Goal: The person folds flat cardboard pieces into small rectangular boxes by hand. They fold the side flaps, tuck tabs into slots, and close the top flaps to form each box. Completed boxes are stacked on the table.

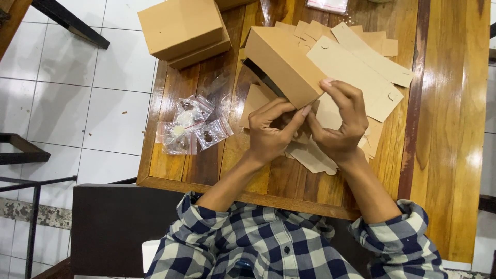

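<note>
My left hand (271,129) and my right hand (341,124) both grip the near end of a brown cardboard box (281,62) that is partly folded and tilted above the wooden table (444,129). The fingers of both hands press on the box's open end and its flaps. Under and behind the box lies a loose heap of flat brown cardboard blanks (361,67). More flat pieces (312,157) stick out below my hands.
Two finished brown boxes (183,31) are stacked at the table's far left corner. Several small clear plastic bags with little items (191,126) lie on the left of the table. A clear packet (326,5) sits at the far edge. White floor tiles lie to the left.
</note>
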